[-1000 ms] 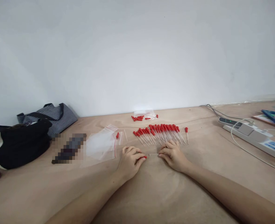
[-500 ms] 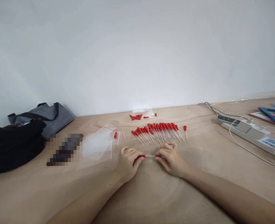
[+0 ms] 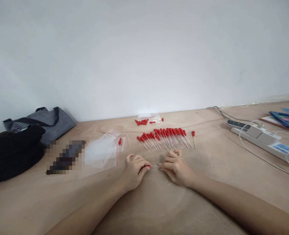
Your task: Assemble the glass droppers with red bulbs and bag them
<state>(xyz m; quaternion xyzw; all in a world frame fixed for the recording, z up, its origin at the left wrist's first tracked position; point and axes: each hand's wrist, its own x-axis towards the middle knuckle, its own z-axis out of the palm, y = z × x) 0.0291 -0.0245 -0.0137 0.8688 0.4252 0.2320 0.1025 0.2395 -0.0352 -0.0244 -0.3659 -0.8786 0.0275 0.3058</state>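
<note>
My left hand [image 3: 136,171] pinches a red rubber bulb [image 3: 146,166] between thumb and fingers. Out of the bulb toward the right runs a thin clear dropper tube [image 3: 155,166]. The fingers of my right hand [image 3: 175,169] are closed on that tube's other end, whose tip they hide. Just beyond both hands lies a slanting row of droppers with red bulbs [image 3: 169,135], and one more dropper [image 3: 194,139] lies at its right end. To the left are a loose red bulb [image 3: 120,141] and a bare tube [image 3: 128,141].
Clear zip bags [image 3: 101,151] lie left of my hands, near a pixelated dark object [image 3: 67,158]. Several red bulbs [image 3: 141,122] lie by a plastic bag at the wall. A striped bag [image 3: 61,122] is far left; a power strip [image 3: 264,143] with cables is at right.
My right hand has shifted slightly left, closer to my left hand. Less of the tube shows between them. The view has shifted a little.
</note>
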